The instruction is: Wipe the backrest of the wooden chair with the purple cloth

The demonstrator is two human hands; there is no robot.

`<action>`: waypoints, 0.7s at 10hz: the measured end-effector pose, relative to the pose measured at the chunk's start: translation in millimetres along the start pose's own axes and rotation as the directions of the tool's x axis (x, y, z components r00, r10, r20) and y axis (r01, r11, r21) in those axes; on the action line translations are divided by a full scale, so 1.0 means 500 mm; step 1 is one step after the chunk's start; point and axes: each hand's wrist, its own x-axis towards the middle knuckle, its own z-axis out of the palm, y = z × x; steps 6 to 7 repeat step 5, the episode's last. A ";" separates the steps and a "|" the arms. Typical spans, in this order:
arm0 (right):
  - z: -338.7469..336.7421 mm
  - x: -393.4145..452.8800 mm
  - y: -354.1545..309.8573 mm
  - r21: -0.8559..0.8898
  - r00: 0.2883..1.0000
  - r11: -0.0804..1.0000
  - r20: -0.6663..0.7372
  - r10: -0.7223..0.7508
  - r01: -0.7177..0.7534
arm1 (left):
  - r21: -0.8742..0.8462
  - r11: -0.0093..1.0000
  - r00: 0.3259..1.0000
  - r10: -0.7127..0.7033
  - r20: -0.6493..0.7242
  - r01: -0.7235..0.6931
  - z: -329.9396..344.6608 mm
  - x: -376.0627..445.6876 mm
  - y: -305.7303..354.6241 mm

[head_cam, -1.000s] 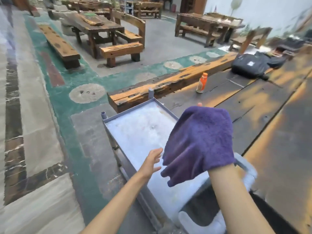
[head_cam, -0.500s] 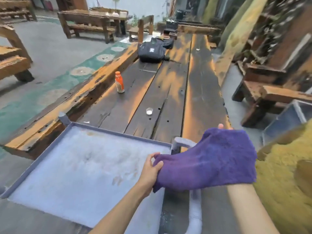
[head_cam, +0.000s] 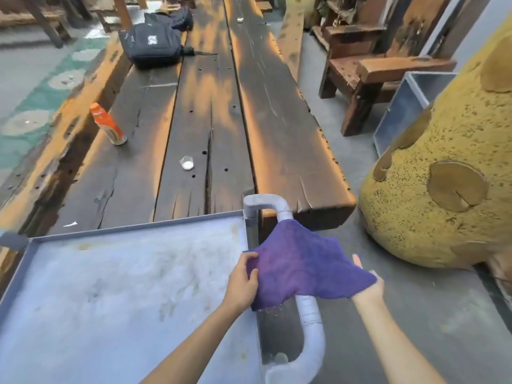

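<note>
The purple cloth point(head_cam: 302, 267) is draped over the grey handle point(head_cam: 310, 311) of a metal cart. My left hand point(head_cam: 242, 281) pinches its left edge between thumb and fingers. My right hand point(head_cam: 368, 284) lies under the cloth's right corner with straight fingers showing past the edge. A heavy wooden chair point(head_cam: 371, 70) stands at the upper right beside the long table, well away from both hands; its backrest rises toward the top of the view.
The cart's grey tray top point(head_cam: 116, 295) fills the lower left. The long dark plank table point(head_cam: 210, 112) carries an orange bottle point(head_cam: 106, 124), a small clear cup point(head_cam: 187, 163) and a black backpack point(head_cam: 153, 44). A big yellow textured figure point(head_cam: 443, 173) and a metal bin point(head_cam: 407, 106) stand right.
The view has swung right and downward. The cloth, held up on my right hand before, has come down onto the cart handle. My left hand has taken hold of its edge.
</note>
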 end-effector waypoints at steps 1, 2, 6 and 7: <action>-0.054 0.022 0.017 0.087 0.992 0.993 -0.092 0.082 -0.074 | 0.169 0.985 0.994 0.015 0.104 -0.033 0.017 0.006 0.002; -0.100 0.042 0.054 0.134 0.982 0.988 -0.162 0.094 -0.072 | 0.268 0.960 0.980 0.020 0.200 -0.074 0.035 0.012 0.017; -0.060 -0.042 0.084 -0.156 0.997 0.986 -0.037 -0.070 0.064 | 0.270 0.944 0.940 0.094 0.328 -0.189 0.027 0.037 0.063; -0.060 -0.042 0.084 -0.156 0.997 0.986 -0.037 -0.070 0.064 | 0.270 0.944 0.940 0.094 0.328 -0.189 0.027 0.037 0.063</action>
